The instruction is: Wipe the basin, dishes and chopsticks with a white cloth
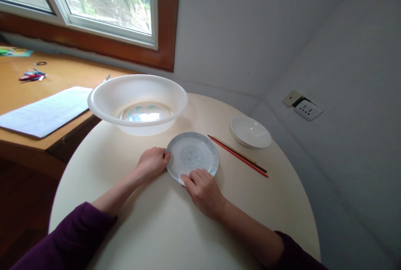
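Observation:
A pale plate (191,156) with a grey-blue patterned rim and a round motif in its centre is held low over the round table. My left hand (153,162) grips its left edge, with the thumb on the rim and the other fingers mostly hidden. At the near edge, my right hand (203,190) is closed on the rim, its fingers curled. Whether the plate's underside touches the tabletop, I cannot tell. Beyond the plate, to the left, stands a wide translucent white basin (138,126). Several chopsticks (239,156), red, dark brown and light wood, lie side by side to the right.
White shallow bowls (250,132), seemingly stacked, sit near the right edge of the round cream table (150,224). On the wooden desk (67,67) at left lie a clipboard with paper (46,109) and small coloured items (33,75). A wall socket (308,109) is at right.

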{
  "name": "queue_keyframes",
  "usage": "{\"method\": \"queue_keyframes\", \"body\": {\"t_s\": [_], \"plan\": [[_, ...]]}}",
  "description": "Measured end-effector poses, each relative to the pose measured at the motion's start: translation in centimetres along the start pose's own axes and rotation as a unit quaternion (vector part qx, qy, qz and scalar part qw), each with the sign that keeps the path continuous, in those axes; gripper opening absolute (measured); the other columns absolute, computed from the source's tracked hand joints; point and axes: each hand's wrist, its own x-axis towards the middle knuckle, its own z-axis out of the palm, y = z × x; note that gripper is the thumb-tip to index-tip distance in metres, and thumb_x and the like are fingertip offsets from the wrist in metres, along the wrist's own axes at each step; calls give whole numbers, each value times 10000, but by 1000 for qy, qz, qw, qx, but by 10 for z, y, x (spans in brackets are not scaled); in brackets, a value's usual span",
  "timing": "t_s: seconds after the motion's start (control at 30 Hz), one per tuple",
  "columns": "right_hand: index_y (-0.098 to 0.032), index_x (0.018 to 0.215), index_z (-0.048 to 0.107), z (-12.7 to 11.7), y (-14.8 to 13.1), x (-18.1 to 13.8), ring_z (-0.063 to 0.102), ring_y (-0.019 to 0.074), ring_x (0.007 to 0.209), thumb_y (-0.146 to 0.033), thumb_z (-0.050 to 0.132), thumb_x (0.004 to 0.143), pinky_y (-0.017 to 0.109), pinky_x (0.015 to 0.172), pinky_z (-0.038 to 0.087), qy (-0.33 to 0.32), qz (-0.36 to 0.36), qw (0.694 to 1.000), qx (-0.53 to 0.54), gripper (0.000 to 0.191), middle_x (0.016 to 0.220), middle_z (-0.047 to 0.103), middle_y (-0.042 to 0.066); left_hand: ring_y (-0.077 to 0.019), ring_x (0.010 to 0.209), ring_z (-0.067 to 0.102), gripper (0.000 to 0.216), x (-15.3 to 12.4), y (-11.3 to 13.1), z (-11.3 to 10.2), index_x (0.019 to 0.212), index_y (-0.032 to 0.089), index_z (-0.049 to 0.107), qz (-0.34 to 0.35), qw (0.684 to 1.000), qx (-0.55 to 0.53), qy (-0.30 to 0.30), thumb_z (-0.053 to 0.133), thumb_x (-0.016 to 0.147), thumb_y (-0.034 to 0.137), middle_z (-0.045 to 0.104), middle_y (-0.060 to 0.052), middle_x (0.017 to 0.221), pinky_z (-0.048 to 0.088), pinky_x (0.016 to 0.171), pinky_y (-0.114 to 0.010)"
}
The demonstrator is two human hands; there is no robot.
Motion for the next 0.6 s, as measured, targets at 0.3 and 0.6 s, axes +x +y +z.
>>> {"method": "queue_keyframes", "body": {"t_s": [0.3,0.6], "plan": [[-138,922,609,-11,33,-11,424,149,650,-178,433,901,270,610,317,-22,-74,993,93,182,665,534,27,-220,683,591,361,-1,0,-6,634,197,555,2,999,-25,-27,295,825,360,669,-87,762,351,562,-299],[-128,1053,570,-16,59,-27,472,164,790,-89,434,878,294,747,394,-37,-92,982,163,225,830,604,62,-193,628,550,338,2,-6,-3,574,209,478,8,998,-63,-25,309,803,391,623,-49,674,327,535,-287]]}}
